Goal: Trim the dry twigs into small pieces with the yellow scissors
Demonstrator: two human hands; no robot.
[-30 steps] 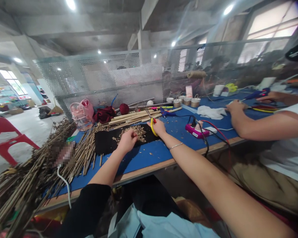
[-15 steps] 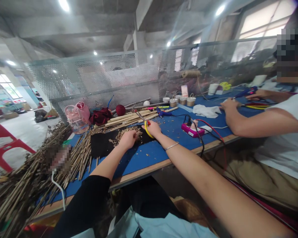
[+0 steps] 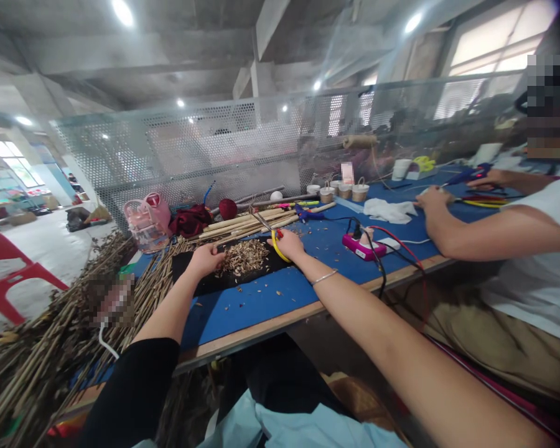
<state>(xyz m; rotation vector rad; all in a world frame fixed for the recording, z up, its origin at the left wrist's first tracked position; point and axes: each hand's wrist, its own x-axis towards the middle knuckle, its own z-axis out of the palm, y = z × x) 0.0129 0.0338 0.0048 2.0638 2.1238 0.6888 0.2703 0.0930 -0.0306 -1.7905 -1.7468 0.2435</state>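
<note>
My right hand is closed around yellow-handled scissors, whose blades point up and left toward the pale sticks. My left hand is pinched at the left edge of a heap of small cut pieces; what its fingertips hold, if anything, is too small to make out. The heap lies on a black cloth on the blue table. A bundle of thin brown stalks lies left of the cloth.
A pink bag, dark red yarn ball and small pots stand along the back. To the right are a blue glue gun, a magenta power strip with cables, a white glove, and another person's hands and arms.
My left hand has moved left from over the heap to its left edge, uncovering the cut pieces. My right hand and the scissors have hardly moved.
</note>
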